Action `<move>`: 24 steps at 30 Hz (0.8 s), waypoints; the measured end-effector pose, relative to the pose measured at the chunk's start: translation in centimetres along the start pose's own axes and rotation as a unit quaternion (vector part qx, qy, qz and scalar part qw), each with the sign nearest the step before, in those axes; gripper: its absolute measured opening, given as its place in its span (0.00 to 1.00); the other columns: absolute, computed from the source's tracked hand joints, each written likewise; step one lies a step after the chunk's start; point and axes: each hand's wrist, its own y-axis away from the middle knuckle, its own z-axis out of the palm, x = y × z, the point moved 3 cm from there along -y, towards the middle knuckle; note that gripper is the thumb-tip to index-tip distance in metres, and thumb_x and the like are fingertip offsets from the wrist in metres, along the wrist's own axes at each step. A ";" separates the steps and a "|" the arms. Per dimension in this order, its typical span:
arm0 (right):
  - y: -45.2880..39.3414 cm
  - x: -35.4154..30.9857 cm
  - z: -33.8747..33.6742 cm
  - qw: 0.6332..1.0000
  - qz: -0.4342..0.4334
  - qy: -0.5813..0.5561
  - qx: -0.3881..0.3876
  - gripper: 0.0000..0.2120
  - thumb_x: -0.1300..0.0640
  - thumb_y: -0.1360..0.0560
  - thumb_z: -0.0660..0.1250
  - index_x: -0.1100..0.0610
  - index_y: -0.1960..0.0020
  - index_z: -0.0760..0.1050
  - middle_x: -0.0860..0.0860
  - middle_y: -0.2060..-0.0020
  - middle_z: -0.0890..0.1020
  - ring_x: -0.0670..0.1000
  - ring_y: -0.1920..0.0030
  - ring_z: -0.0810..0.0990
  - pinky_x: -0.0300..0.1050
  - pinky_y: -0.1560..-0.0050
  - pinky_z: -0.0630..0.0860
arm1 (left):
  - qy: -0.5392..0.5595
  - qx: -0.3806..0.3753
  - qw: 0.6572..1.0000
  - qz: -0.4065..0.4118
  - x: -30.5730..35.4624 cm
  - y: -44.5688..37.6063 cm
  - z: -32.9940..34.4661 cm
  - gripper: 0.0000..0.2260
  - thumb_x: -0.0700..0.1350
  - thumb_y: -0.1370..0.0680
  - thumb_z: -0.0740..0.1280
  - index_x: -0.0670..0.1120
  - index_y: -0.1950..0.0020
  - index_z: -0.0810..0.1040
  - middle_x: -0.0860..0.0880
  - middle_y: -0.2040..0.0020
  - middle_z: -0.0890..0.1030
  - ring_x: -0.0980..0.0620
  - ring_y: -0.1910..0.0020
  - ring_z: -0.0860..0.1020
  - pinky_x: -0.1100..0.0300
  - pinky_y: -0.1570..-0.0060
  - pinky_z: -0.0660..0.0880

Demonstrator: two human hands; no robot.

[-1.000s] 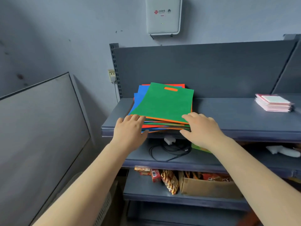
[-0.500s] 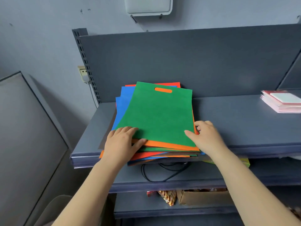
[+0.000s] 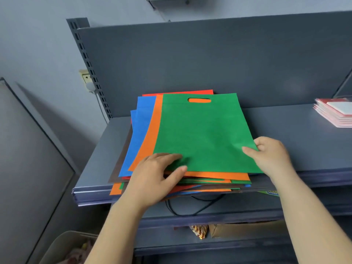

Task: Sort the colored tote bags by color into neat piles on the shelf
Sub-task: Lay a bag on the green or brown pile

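Right hand [image 3: 270, 155]: pinches flat green fabric tote bag [image 3: 202, 134], centre frame, likely to lift it. Left hand [image 3: 158, 172]: fingers flat, steadying mixed-colour stack [image 3: 144, 134].

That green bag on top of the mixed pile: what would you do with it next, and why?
Probably slide the green tote bag off to the bare shelf on the right, starting a green pile. The right hand pinches its right edge, it lies topmost, and the left hand rests on the mixed stack's near corner, so the orange bag beneath should stay put.
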 end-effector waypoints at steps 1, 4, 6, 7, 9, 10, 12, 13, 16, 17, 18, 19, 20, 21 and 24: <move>-0.2 0.4 -0.3 1.000 -0.008 -0.010 0.006 0.10 0.60 0.28 0.71 0.54 0.63 0.72 0.46 0.68 0.78 0.56 0.61 0.78 0.45 0.63 0.70 | 0.009 0.023 0.999 -0.033 -0.3 -0.2 -0.2 0.30 0.66 0.28 0.51 0.50 0.37 0.78 0.52 0.41 0.80 0.51 0.40 0.75 0.57 0.41 0.69; -0.7 1.9 -1.1 0.997 -0.011 -0.077 0.025 0.04 0.63 0.26 0.69 0.55 0.56 0.76 0.51 0.58 0.82 0.56 0.54 0.81 0.51 0.51 0.76 | -0.073 0.085 0.981 -0.155 -1.9 -0.9 -0.7 0.21 0.61 0.23 0.59 0.50 0.39 0.78 0.49 0.44 0.81 0.46 0.42 0.74 0.54 0.46 0.68; -0.7 2.7 -1.6 0.989 -0.003 -0.145 0.036 0.09 0.63 0.24 0.67 0.49 0.56 0.78 0.47 0.57 0.83 0.50 0.54 0.82 0.47 0.51 0.77 | -0.112 0.073 0.964 -0.228 -3.2 -1.4 -0.8 0.22 0.62 0.25 0.63 0.49 0.39 0.77 0.48 0.41 0.79 0.44 0.41 0.72 0.53 0.46 0.67; -0.8 2.9 -1.9 0.983 0.000 -0.181 0.038 0.11 0.63 0.24 0.66 0.47 0.57 0.79 0.43 0.58 0.83 0.47 0.54 0.82 0.44 0.53 0.76 | -0.096 0.063 0.959 -0.259 -3.9 -1.6 -0.8 0.24 0.63 0.27 0.65 0.48 0.38 0.76 0.47 0.40 0.77 0.42 0.40 0.71 0.52 0.45 0.68; -0.8 3.0 -2.2 0.972 0.008 -0.231 0.040 0.14 0.63 0.24 0.65 0.44 0.58 0.79 0.38 0.61 0.83 0.42 0.56 0.82 0.41 0.53 0.74 | -0.031 0.055 0.947 -0.314 -5.2 -2.1 -1.0 0.29 0.63 0.30 0.69 0.45 0.36 0.74 0.44 0.38 0.73 0.41 0.40 0.71 0.50 0.43 0.69; -0.9 2.9 -2.4 0.969 0.009 -0.245 0.039 0.14 0.63 0.23 0.65 0.44 0.58 0.80 0.37 0.62 0.83 0.40 0.56 0.82 0.41 0.53 0.74 | -0.009 0.053 0.940 -0.336 -5.7 -2.3 -1.2 0.31 0.63 0.31 0.70 0.44 0.36 0.73 0.43 0.39 0.72 0.40 0.40 0.72 0.50 0.44 0.69; -0.9 2.7 -2.5 0.962 0.010 -0.271 0.034 0.14 0.63 0.23 0.65 0.44 0.56 0.80 0.36 0.62 0.84 0.37 0.57 0.82 0.39 0.54 0.74 | -0.002 0.047 0.932 -0.361 -6.3 -2.6 -1.5 0.30 0.61 0.30 0.71 0.43 0.37 0.72 0.43 0.40 0.74 0.41 0.42 0.73 0.52 0.49 0.69; -0.9 2.6 -2.4 0.957 0.012 -0.287 0.033 0.14 0.64 0.23 0.65 0.45 0.55 0.80 0.36 0.61 0.84 0.37 0.57 0.82 0.37 0.54 0.74 | -0.007 0.055 0.930 -0.364 -6.4 -2.7 -1.7 0.27 0.59 0.30 0.72 0.44 0.38 0.72 0.44 0.42 0.76 0.41 0.43 0.74 0.54 0.52 0.69; -0.8 2.4 -2.1 0.944 0.018 -0.329 0.033 0.13 0.65 0.23 0.64 0.48 0.49 0.80 0.38 0.61 0.84 0.37 0.57 0.82 0.32 0.57 0.77 | -0.029 0.127 0.931 -0.341 -5.8 -2.6 -2.7 0.13 0.51 0.26 0.70 0.47 0.46 0.74 0.46 0.48 0.78 0.42 0.50 0.74 0.56 0.57 0.67; -0.9 2.2 -1.9 0.939 0.020 -0.341 0.032 0.13 0.65 0.23 0.64 0.50 0.47 0.80 0.38 0.61 0.84 0.37 0.57 0.83 0.31 0.58 0.78 | -0.031 0.152 0.932 -0.326 -5.5 -2.4 -3.0 0.09 0.49 0.25 0.68 0.46 0.49 0.74 0.46 0.50 0.78 0.42 0.53 0.74 0.55 0.59 0.67; -0.8 2.1 -1.8 0.934 0.021 -0.356 0.028 0.13 0.65 0.23 0.64 0.50 0.46 0.80 0.39 0.61 0.84 0.38 0.57 0.83 0.31 0.59 0.78 | -0.026 0.177 0.934 -0.309 -5.2 -2.2 -3.2 0.07 0.47 0.24 0.67 0.45 0.51 0.74 0.46 0.53 0.78 0.42 0.55 0.73 0.55 0.60 0.67; -0.7 2.0 -1.7 0.928 0.023 -0.371 0.021 0.13 0.66 0.23 0.63 0.50 0.48 0.80 0.40 0.61 0.85 0.40 0.57 0.83 0.32 0.60 0.79 | -0.011 0.206 0.935 -0.288 -5.0 -1.8 -3.4 0.05 0.45 0.24 0.66 0.44 0.53 0.74 0.45 0.56 0.78 0.41 0.56 0.73 0.55 0.61 0.67; -0.6 1.9 -1.7 0.922 0.026 -0.386 0.012 0.13 0.66 0.22 0.63 0.50 0.48 0.80 0.42 0.60 0.85 0.41 0.57 0.84 0.34 0.59 0.80 | 0.009 0.238 0.934 -0.266 -4.7 -1.3 -3.7 0.04 0.43 0.24 0.66 0.43 0.54 0.74 0.46 0.59 0.78 0.42 0.58 0.73 0.56 0.63 0.68; -0.5 1.7 -1.6 0.916 0.030 -0.401 0.002 0.13 0.65 0.22 0.63 0.50 0.48 0.80 0.43 0.58 0.86 0.43 0.56 0.84 0.37 0.57 0.81 | 0.030 0.272 0.930 -0.247 -4.3 -0.6 -4.0 0.03 0.42 0.24 0.66 0.43 0.55 0.74 0.47 0.62 0.77 0.44 0.61 0.73 0.60 0.64 0.68; 0.0 1.1 -1.7 0.895 0.031 -0.444 -0.024 0.14 0.65 0.22 0.63 0.48 0.51 0.81 0.46 0.57 0.86 0.46 0.56 0.85 0.39 0.59 0.81 | 0.084 0.365 0.899 -0.226 -3.6 1.8 -5.0 0.04 0.39 0.24 0.66 0.47 0.57 0.76 0.50 0.67 0.78 0.48 0.69 0.72 0.67 0.66 0.69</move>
